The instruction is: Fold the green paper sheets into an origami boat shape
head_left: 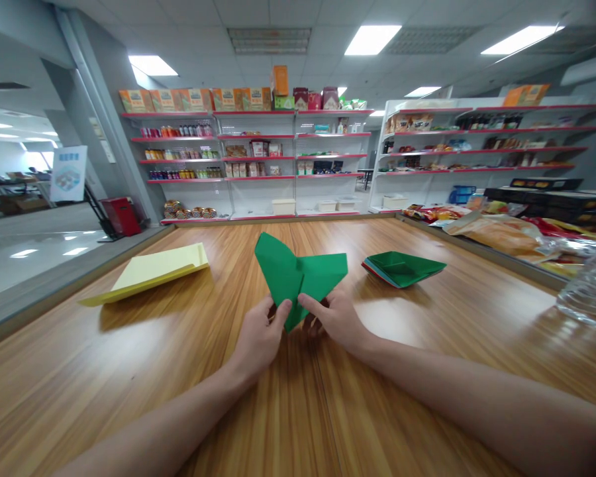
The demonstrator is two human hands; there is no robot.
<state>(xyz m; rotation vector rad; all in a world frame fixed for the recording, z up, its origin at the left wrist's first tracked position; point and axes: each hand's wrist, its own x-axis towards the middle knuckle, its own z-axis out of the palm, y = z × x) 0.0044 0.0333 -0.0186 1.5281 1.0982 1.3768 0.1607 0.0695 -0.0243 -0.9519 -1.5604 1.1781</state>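
A folded sheet of green paper (300, 275) is held up above the middle of the wooden table, its two upper flaps spread apart and its lower end narrowing to a point. My left hand (265, 331) pinches its lower left edge, thumb in front. On the other side, my right hand (340, 321) grips the lower right part, its thumb near the centre fold and its other fingers partly hidden behind the paper. To the right lies a nested stack of folded paper boats (404, 268), green on top with other colours beneath. At the left rests yellow paper (153, 273) with a folded edge.
The wooden table (298, 424) has a raised rim. A clear plastic bottle (591, 285) is at its right edge. Packaged snacks (501, 232) and black boxes (556, 205) lie beyond the right rim. Stocked shelves (255, 156) line the back.
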